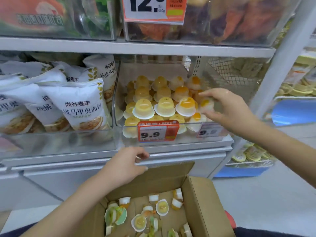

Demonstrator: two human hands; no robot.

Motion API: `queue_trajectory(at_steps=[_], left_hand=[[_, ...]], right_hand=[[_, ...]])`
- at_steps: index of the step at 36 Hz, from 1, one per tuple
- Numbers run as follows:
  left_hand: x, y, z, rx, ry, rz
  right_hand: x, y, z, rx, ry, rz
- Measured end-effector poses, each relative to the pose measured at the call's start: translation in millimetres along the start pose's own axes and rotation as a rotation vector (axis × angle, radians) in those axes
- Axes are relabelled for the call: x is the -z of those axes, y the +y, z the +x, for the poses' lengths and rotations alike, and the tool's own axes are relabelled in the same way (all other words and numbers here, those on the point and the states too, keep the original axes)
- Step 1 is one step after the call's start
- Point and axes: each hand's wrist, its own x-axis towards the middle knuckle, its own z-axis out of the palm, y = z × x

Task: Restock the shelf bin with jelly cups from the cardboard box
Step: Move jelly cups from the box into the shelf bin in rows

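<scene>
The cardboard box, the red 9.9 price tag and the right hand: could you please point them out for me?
cardboard box (203, 202), head view, inner right wall.
red 9.9 price tag (158, 131), head view, middle of the label.
right hand (229, 108), head view, back of the hand.

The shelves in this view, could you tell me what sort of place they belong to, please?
Most likely a shop aisle. A price tag hangs on a clear bin of jelly cups, bagged bread fills the next bin, and a box of cups sits below.
</scene>
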Motion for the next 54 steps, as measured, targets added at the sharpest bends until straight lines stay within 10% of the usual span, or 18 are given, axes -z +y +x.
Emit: queue_trajectory(at_steps=[16,25,33,39,49,54], left_hand=[[-173.6,-128.3,-28.6,0.302,-0.437,0.157],[-253.5,-163.3,7.9,0.363,-0.313,0.074],[-303.1,-173.8,33.2,0.446,-0.287,0.007],[-318.7,-180.8,45.3,0.454,-0.235,-0.085],[-289.2,-172.3,16.0,0.586,0.2,-0.321],[-276.3,-174.4,10.9,0.763,0.122,-0.741]], right_hand=[[-226.8,7.2,-182.2,-0.199,-0.883,0.086],[-328.6,34.6,-189.7,-0.415,-0.894,0.07],[-357.4,60.1,-182.3,-0.253,-1.079,-0.153],[-374.4,56.1,-181.6,-0.191,-0.876,-0.121],[-448.0,20.2,-175.8,-0.856,-0.588,0.273],[-459.6,8.0,-177.6,-1.012,-0.444,0.281]])
